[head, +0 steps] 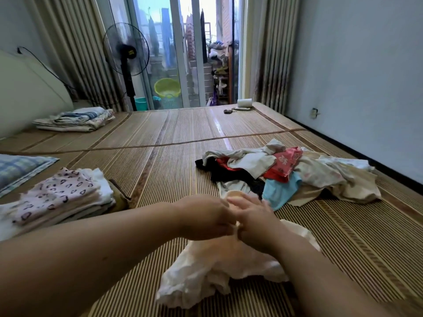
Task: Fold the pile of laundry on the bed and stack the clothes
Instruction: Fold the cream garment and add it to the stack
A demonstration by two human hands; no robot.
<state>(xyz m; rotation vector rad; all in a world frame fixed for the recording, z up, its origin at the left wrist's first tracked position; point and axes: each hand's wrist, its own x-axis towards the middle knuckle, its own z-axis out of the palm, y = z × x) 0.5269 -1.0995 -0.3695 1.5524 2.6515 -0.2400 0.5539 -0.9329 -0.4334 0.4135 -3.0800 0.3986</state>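
A cream garment (206, 271) lies crumpled on the bamboo mat (174, 175) just in front of me. My left hand (206, 218) and my right hand (256, 223) meet over its upper edge, both pinching the cloth. Beyond them to the right sprawls the unfolded pile of laundry (286, 175), with white, red, black and light blue pieces. On the left stands a stack of folded clothes (61, 197), topped by a pink piece with a dark heart print.
A checked pillow (20, 170) lies at the far left. Folded bedding (75, 120) sits near the headboard. A small white roll and a remote (243, 105) rest at the bed's far edge. A standing fan (126, 53) is by the glass door; a wall runs along the right.
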